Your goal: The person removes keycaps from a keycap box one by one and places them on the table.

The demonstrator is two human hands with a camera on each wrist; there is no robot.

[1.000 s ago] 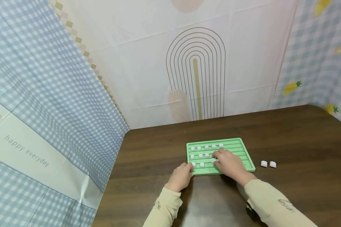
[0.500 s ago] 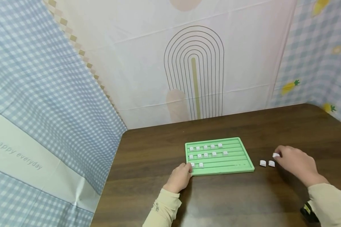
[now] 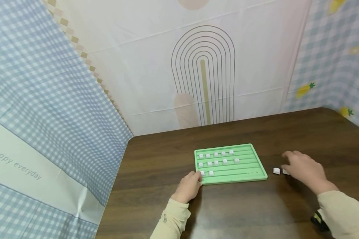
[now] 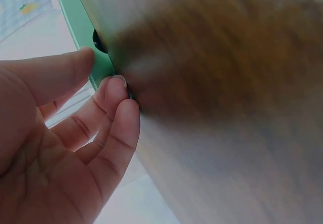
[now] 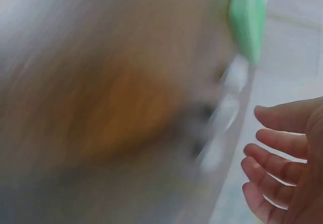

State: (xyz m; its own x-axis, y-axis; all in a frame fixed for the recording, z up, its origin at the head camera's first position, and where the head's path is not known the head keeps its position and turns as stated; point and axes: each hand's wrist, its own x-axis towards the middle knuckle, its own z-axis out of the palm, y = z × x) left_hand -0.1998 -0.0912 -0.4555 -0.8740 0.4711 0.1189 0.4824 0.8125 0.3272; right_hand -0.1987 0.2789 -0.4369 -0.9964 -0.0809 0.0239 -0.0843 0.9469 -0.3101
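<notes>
A light green tray [image 3: 248, 175] with long grooves lies on the table. White keycaps [image 3: 216, 162] sit in rows along its grooves, mostly toward the left. My left hand [image 3: 187, 186] pinches the tray's near left corner, thumb [image 4: 75, 70] against the frame and curled fingertips at its edge. To the right of the tray, my right hand [image 3: 305, 169] hovers over loose keycaps [image 3: 276, 171], its fingers [image 5: 275, 164] spread and holding nothing. Three blurred white keycaps [image 5: 224, 114] stand in a line in the right wrist view; the hand hides one in the head view.
The dark wooden table [image 3: 155, 159] reaches back to a pale patterned cloth [image 3: 149, 66]. A blue checked cloth [image 3: 62, 99] hangs along the left side, and another checked cloth [image 3: 332, 66] covers the right.
My right hand has carried a keycap from the tray's lower groove to the table at right and let go of it beside the other two. My left hand stays at the corner.
</notes>
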